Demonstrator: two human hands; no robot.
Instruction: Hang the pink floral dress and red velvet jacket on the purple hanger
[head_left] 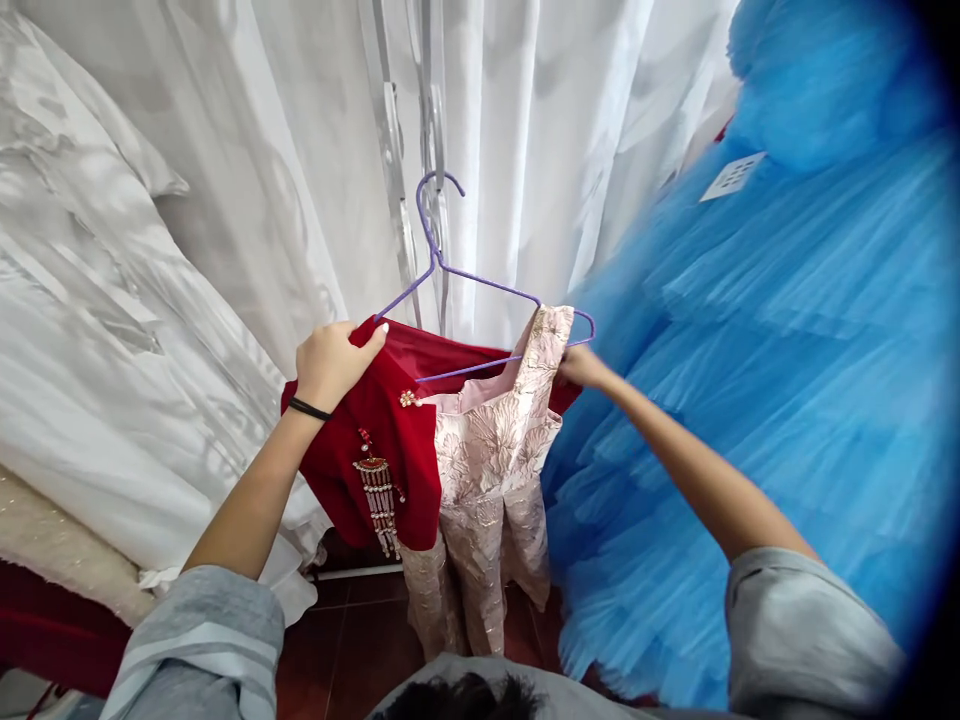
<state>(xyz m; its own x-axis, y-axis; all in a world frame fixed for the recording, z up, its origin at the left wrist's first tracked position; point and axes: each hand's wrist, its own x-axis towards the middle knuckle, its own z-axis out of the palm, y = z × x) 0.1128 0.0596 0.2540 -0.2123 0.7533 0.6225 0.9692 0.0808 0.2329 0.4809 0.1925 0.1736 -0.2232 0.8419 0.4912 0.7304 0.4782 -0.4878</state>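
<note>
A purple hanger [487,277] carries a pale pink brocade dress [491,450], one strap lying over its right arm. Draped over the hanger's left side and running behind the dress is a red jacket [416,470] with a beaded tassel [379,495] and a small flower ornament. My left hand [334,360] grips the jacket's shoulder at the hanger's left end, thumb on top. Behind the dress strap, my right hand [581,366] is closed near the red cloth at the hanger's right end; its fingertips are mostly hidden.
White gowns [97,270] hang on the left. A large blue tulle gown [787,380] with a white tag [733,177] fills the right. White curtains [502,130] and metal hanging strips [409,200] are behind the hanger. Dark red tiles [337,640] cover the floor.
</note>
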